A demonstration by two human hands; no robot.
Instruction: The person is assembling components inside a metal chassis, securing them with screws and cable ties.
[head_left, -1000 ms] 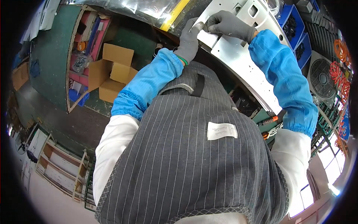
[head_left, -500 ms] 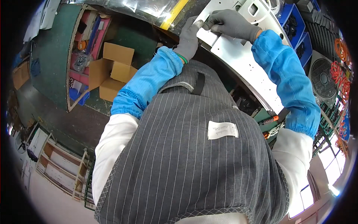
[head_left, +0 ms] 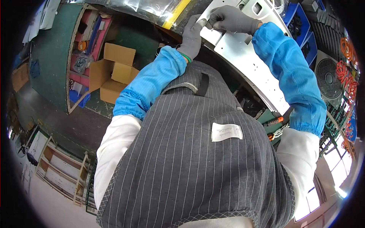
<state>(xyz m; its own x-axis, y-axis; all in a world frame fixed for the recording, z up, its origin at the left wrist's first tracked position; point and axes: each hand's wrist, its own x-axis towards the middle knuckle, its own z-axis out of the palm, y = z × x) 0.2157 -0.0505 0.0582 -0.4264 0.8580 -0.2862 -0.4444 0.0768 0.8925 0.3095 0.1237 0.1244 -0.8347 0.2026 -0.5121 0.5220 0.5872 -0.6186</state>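
A white sheet-metal panel with holes and a cut-out lies slanted at the top right. At its left corner my left hand, in a grey glove, is closed on the panel's edge with the thumb against it. My right hand, gloved in grey too, bends over the same corner. Its thumb and fingers are pinched together close to the left thumb tip. Whatever lies between those fingers is too small or hidden to make out.
Left of me an open cardboard box stands by a shelf holding bags and parts. Blue bins, a fan and orange coiled hoses are on the right. An orange-handled tool lies below the panel.
My right hand and forearm have shifted slightly up and left, with the fingers still pinched at the panel's corner. The left hand keeps its place on the edge.
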